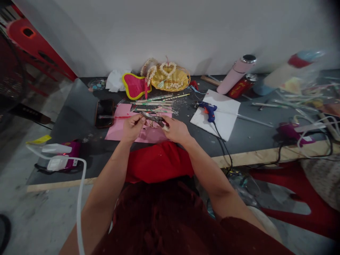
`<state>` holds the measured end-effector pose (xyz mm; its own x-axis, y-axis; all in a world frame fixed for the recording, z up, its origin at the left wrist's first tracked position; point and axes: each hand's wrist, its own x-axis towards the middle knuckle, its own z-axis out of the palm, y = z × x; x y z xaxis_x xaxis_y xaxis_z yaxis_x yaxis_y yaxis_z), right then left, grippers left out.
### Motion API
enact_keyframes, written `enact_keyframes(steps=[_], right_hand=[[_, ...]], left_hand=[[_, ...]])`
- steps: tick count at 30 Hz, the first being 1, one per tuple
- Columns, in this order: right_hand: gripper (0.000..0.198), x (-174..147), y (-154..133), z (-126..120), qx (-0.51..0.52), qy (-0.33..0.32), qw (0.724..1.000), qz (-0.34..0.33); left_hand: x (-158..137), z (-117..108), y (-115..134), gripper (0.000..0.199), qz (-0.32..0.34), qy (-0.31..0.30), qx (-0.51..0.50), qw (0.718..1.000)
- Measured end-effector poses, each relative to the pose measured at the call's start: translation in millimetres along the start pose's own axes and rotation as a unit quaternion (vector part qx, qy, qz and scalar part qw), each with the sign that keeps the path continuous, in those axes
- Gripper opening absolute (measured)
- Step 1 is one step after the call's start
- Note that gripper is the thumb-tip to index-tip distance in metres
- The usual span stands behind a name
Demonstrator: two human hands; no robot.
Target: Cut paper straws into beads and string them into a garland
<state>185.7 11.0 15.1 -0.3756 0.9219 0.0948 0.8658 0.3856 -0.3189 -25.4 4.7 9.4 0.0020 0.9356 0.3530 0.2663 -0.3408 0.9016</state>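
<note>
Over the pink sheet (114, 127), my right hand (176, 130) is closed around the pale handle of a dark metal pair of pliers (156, 119). The plier jaws point left, toward my left hand (133, 127). Thumb and fingers of my left hand are pinched together close to the jaws; what they hold is too small to make out. Small beads or bits (151, 124) show on the sheet between my hands. Several patterned thin sticks (156, 103) lie just behind them. A thin clear and red rod (114, 117) runs from the phone (104, 109) toward my left hand.
Behind stand a yellow wicker basket (170, 83) with beaded strings and a pink, yellow-edged dish (135, 86). To the right are a blue glue gun (210, 110) on white board (225, 124), a pink flask (236, 74) and a red can (242, 86). Power strips with cables sit at both sides.
</note>
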Motion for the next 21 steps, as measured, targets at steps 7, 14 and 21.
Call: enact_keyframes(steps=[7,14,21], right_hand=[[0.049,0.8,1.5,1.0,0.023,-0.002,1.000,0.004],[0.060,4.8,8.6,6.5,0.024,0.010,0.999,-0.024],[0.066,5.3,9.8,7.3,0.011,0.004,1.000,-0.029]], left_hand=[[2.2,3.1,1.3,0.019,-0.023,0.043,-0.029,0.998],[2.5,2.3,-3.0,0.015,-0.015,0.023,0.013,1.000],[1.2,1.0,-0.3,0.017,0.008,0.009,0.042,0.999]])
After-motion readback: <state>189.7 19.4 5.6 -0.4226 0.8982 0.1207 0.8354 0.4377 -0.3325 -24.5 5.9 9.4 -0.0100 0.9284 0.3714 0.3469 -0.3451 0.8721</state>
